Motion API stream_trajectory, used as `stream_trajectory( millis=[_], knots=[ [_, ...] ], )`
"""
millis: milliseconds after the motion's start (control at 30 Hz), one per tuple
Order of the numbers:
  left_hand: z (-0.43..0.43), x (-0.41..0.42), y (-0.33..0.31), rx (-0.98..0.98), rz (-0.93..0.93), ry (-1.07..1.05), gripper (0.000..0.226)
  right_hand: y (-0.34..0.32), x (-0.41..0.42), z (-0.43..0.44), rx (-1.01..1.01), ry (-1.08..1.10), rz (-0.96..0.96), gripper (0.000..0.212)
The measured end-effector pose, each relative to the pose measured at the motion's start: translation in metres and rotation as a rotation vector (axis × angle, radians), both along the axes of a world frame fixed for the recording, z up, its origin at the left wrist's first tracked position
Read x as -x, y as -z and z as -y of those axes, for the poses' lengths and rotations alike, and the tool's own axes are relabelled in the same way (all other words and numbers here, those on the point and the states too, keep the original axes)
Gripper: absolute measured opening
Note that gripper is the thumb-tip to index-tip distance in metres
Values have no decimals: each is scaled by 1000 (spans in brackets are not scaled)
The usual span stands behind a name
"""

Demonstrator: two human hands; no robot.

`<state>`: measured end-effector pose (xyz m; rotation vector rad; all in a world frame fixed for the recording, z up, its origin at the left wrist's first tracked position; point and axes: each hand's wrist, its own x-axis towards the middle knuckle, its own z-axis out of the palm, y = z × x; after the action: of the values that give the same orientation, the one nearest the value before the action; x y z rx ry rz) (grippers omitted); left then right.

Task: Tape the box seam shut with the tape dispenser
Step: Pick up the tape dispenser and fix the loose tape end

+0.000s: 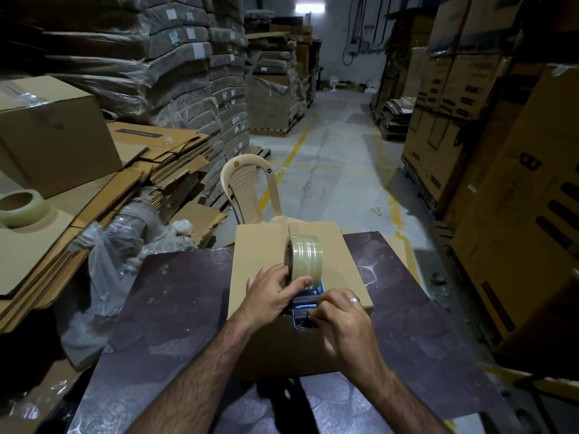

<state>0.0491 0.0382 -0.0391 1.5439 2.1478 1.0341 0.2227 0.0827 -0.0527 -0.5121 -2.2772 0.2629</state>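
Note:
A brown cardboard box [263, 255] lies on a dark table [175, 308], its flaps closed and the centre seam [288, 228] running away from me. A blue tape dispenser [302, 303] with a clear tape roll [303, 253] sits on the seam at the box's near edge. My left hand [274, 291] grips the near side of the roll between thumb and fingers. My right hand [340, 319], with a ring on one finger, pinches the dispenser's front end at the box edge; the part under its fingers is hidden.
A beige plastic chair [247, 186] stands behind the table. Flattened cartons [150, 164], a spare tape roll [23, 208] and a sealed box [53, 130] lie at the left. Tall stacked cartons [507, 170] line the right. An open aisle [338, 145] runs ahead.

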Motion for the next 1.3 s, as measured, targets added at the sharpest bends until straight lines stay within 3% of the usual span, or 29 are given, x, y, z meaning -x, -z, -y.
stream_trajectory(
  millis=[133, 333, 567, 667, 767, 867, 933, 1000, 1300],
  knots=[
    [-1, 5, 2, -5, 78, 29, 42, -5, -4, 1, -81, -5, 48, 13],
    [2, -1, 0, 10, 7, 15, 30, -11, -9, 1, -107, -37, 102, 15],
    [3, -2, 0, -97, 96, -1, 39, -6, -7, -1, -52, -20, 79, 16],
    [5, -6, -6, -231, 152, -156, 66, -6, -10, -1, -57, 7, 67, 17],
    [-4, -8, -38, -391, -94, -289, 62, -7, -9, -1, -77, 34, 21, 13],
    [-34, -6, -67, -219, -382, -71, 57, -8, -5, -1, -110, 56, -8, 8],
    [-54, -9, -72, 1, -423, 53, 63, -8, -5, -2, -144, 72, -17, 11],
    [-68, -12, -63, 120, -457, 42, 66, -7, -4, -2, -176, 91, -23, 13],
    [-82, -8, -48, 80, -511, -55, 53, -4, -1, -3, -204, 161, -31, 7]
  ],
)
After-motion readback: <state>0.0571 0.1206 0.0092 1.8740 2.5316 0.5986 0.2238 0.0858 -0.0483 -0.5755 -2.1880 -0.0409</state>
